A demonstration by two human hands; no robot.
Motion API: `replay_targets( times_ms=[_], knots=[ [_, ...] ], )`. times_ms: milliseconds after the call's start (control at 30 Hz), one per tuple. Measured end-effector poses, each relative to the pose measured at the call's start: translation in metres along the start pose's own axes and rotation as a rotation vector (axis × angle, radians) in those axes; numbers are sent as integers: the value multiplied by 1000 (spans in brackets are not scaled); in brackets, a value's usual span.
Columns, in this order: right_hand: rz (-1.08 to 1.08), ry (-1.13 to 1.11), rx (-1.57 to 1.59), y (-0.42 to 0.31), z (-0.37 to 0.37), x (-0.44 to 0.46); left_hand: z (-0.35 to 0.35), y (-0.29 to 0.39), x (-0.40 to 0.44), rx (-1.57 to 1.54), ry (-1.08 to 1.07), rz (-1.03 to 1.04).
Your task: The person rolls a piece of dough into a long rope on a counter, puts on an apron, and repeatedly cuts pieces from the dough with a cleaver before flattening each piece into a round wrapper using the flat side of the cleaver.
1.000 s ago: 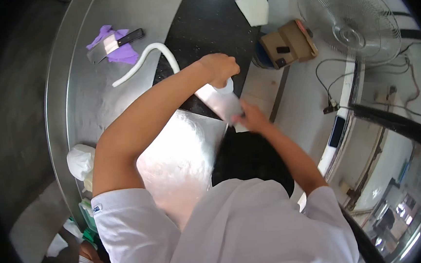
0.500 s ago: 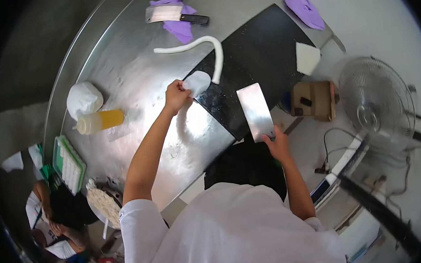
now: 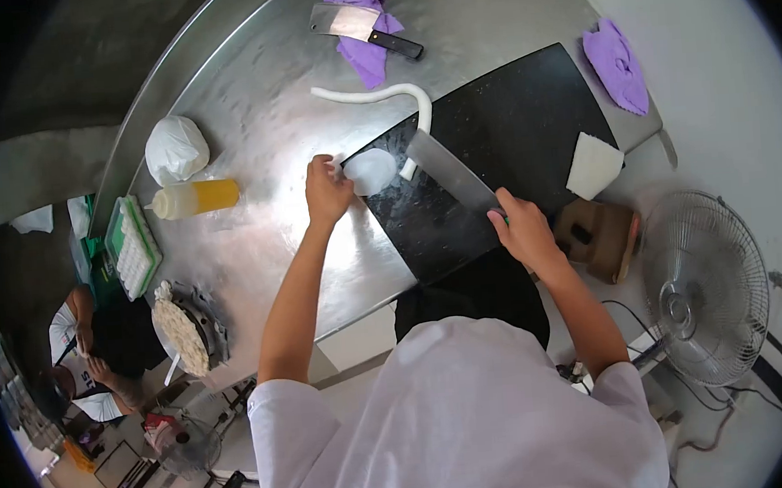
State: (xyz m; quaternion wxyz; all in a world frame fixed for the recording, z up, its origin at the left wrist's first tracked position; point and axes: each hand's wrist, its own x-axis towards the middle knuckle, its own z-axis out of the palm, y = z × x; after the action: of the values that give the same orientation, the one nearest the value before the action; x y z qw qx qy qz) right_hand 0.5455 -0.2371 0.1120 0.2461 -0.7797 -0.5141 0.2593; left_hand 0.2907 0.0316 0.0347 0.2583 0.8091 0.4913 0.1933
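Observation:
A round, thin white dough wrapper (image 3: 370,171) lies flat at the left corner of the black board (image 3: 492,137). Just left of it is my left hand (image 3: 328,192), its fingers apart and holding nothing. My right hand (image 3: 523,227) grips a cleaver (image 3: 452,171) by its handle end. The blade slants up and left over the board, its tip close to the lower end of a long white dough rope (image 3: 422,110). That rope bends from the steel table onto the board.
A second cleaver (image 3: 348,20) rests on a purple cloth (image 3: 367,62). A squeeze bottle of yellow liquid (image 3: 197,199), a white bag (image 3: 176,150) and a green tray (image 3: 135,246) are at left. At right are a white pad (image 3: 595,165) and a fan (image 3: 704,288). A person (image 3: 90,356) sits lower left.
My left hand has let go of the wrapper, which now lies on the board. My right hand has raised the cleaver and swung its blade left toward the dough rope. The view has shifted.

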Motion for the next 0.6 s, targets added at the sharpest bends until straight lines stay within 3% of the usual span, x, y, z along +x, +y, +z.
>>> replay_targets(
  times_ms=[133, 333, 467, 600],
  knots=[
    [-6, -79, -38, -8, -10, 18, 14, 41, -20, 39, -232, 573],
    [61, -224, -204, -19, -2, 22, 46, 47, -19, 56, -188, 572],
    [119, -219, -167, -5, 33, 11, 48, 49, -15, 53, -202, 597],
    [209, -138, -17, 4, 42, -11, 50, 64, -29, -150, -159, 456]
  ],
)
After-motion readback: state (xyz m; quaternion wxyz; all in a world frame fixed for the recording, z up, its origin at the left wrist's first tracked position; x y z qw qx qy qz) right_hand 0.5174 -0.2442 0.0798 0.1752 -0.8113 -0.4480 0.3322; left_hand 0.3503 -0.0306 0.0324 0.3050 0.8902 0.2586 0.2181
